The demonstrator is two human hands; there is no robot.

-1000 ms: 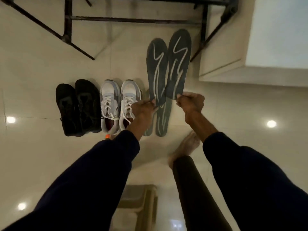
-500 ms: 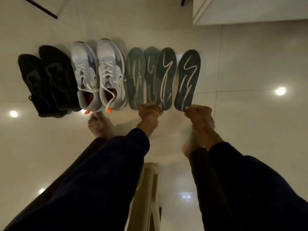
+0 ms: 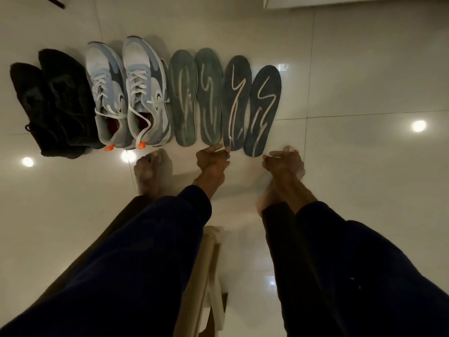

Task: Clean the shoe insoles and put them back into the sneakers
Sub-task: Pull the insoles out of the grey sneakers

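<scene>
Four insoles lie side by side on the pale tiled floor. Two are greenish insoles (image 3: 182,100) (image 3: 209,97), and to their right are two darker ones with pale squiggles (image 3: 237,100) (image 3: 263,110). Left of them stands the grey-blue sneaker pair (image 3: 107,93) (image 3: 145,93), heels towards me. My left hand (image 3: 212,160) pinches the heel of the third insole, which rests flat. My right hand (image 3: 283,162) hovers just off the heel of the fourth insole, fingers loosely curled, holding nothing.
A black shoe pair (image 3: 53,103) stands at the far left. My bare feet (image 3: 150,173) (image 3: 295,156) rest just behind the row. A wooden stool (image 3: 206,276) sits between my legs. A white cabinet base (image 3: 340,1) is at the back right, and a black rack leg (image 3: 56,2) at the top left.
I lowered the two dark insoles from the air and laid them on the floor beside the greenish pair. My right hand let go of its insole. The view tilted down.
</scene>
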